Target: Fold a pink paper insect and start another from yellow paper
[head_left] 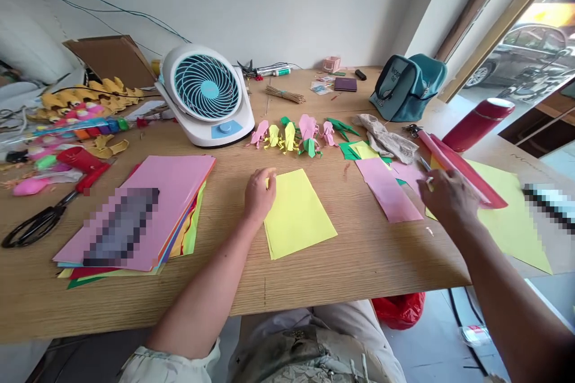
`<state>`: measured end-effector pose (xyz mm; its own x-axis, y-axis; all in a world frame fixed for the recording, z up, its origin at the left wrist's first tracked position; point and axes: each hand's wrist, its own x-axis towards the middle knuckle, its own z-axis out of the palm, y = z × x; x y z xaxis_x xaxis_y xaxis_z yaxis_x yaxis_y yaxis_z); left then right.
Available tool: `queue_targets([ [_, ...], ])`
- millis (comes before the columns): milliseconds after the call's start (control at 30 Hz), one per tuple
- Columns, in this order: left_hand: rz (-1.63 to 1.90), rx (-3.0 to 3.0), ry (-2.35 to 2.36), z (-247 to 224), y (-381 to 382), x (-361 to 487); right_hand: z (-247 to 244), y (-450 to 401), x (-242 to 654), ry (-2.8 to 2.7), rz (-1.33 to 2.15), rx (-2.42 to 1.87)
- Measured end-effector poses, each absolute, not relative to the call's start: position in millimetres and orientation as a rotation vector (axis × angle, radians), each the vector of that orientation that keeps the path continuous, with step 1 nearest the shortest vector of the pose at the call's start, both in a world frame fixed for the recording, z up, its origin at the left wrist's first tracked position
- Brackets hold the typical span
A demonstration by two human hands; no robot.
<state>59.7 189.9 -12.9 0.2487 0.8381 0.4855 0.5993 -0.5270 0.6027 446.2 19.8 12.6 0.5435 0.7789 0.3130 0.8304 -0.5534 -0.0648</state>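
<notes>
A folded yellow sheet (pixel 299 215) lies in the middle of the wooden table. My left hand (pixel 260 194) rests at its upper left corner, fingers curled in and touching the paper's edge. On the right, my right hand (pixel 449 194) has its fingers closed around something small and partly hidden, beside a red pouch (pixel 467 170). Next to that hand are a pink paper strip (pixel 389 188) and a large yellow sheet (pixel 507 212). Small folded paper figures (pixel 308 128) in pink, yellow and green stand in a row behind the central sheet.
A stack of coloured paper (pixel 175 185) lies at left, near black-handled scissors (pixel 38 224). Behind stands a white fan (pixel 206 93). A teal bag (pixel 404 87), a crumpled cloth (pixel 389 137) and a red bottle (pixel 478 122) are at the back right.
</notes>
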Motion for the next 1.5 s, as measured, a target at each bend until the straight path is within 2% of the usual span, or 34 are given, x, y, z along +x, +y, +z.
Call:
queue_targets([
  [133, 1.269, 1.978, 1.433, -14, 203, 48, 14, 45, 348, -1.803, 0.115, -2.046],
  [267, 1.258, 1.881, 1.483, -18, 207, 45, 17, 59, 259, -2.219, 0.287, -1.732],
  [433, 1.237, 1.89, 1.46, -22, 207, 45, 10, 59, 234, -2.607, 0.439, -1.424],
  [733, 1.148, 1.998, 1.481, -23, 207, 46, -2, 59, 247, -2.564, 0.304, -1.304],
  [1200, 0.783, 2.432, 1.66, -21, 201, 51, 0, 60, 256, -2.5, 0.346, -1.37],
  [1500, 0.941, 2.145, 1.519, -23, 207, 55, 1, 63, 256, -2.507, 0.378, -1.387],
])
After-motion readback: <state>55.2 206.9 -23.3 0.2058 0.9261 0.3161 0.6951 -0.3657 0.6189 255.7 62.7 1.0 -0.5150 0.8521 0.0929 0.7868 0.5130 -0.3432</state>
